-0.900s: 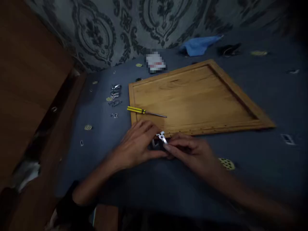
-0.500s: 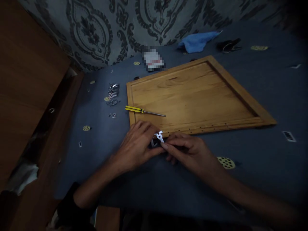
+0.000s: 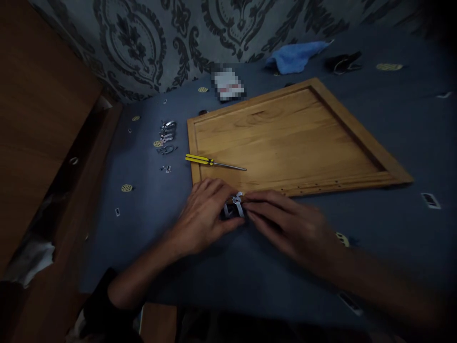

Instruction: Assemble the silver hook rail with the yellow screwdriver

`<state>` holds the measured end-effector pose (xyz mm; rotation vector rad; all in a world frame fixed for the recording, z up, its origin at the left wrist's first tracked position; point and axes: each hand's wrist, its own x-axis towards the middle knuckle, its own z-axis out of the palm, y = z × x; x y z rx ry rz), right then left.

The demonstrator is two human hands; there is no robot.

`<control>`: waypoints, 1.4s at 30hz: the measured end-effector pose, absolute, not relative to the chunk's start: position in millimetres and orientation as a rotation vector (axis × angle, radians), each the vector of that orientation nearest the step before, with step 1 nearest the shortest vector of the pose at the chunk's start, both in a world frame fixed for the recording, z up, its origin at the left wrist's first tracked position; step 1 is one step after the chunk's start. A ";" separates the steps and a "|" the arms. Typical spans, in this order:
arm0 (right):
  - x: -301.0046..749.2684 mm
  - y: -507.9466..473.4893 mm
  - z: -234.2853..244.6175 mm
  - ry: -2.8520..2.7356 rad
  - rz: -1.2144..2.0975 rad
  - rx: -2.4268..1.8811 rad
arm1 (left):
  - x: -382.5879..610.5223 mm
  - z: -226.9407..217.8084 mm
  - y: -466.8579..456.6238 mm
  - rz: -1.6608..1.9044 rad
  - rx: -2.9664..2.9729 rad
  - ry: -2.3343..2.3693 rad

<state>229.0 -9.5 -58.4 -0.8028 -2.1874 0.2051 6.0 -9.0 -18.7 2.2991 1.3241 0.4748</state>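
At the near left corner of a wooden cabinet door (image 3: 285, 138), my left hand (image 3: 200, 219) grips a shiny metal fitting (image 3: 237, 202) with a flat end and a curved arm. Its thumb is below the fitting and its fingers lie over the door's edge. My right hand (image 3: 289, 219) is closed at the right side of the fitting, fingertips pressed together; whatever they may pinch is hidden. A yellow-handled screwdriver (image 3: 214, 163) lies on the door just beyond my left hand. Small dark holes dot the door's near edge.
Several similar metal fittings (image 3: 167, 136) lie left of the door, with small screws (image 3: 163, 168) nearby. A blurred white packet (image 3: 228, 85), a blue cloth (image 3: 298, 56) and a black object (image 3: 342, 63) are behind it. A patterned wall backs the blue covered surface (image 3: 139, 257).
My right thumb has come off the front of the fitting, and the right fingers now close together at its right side. My left hand stays in place. The view has shifted slightly.
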 end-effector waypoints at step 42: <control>238.7 -7.2 -62.3 -2.392 0.043 -0.710 | 9.1 -11.7 -13.9 0.467 2.258 1.352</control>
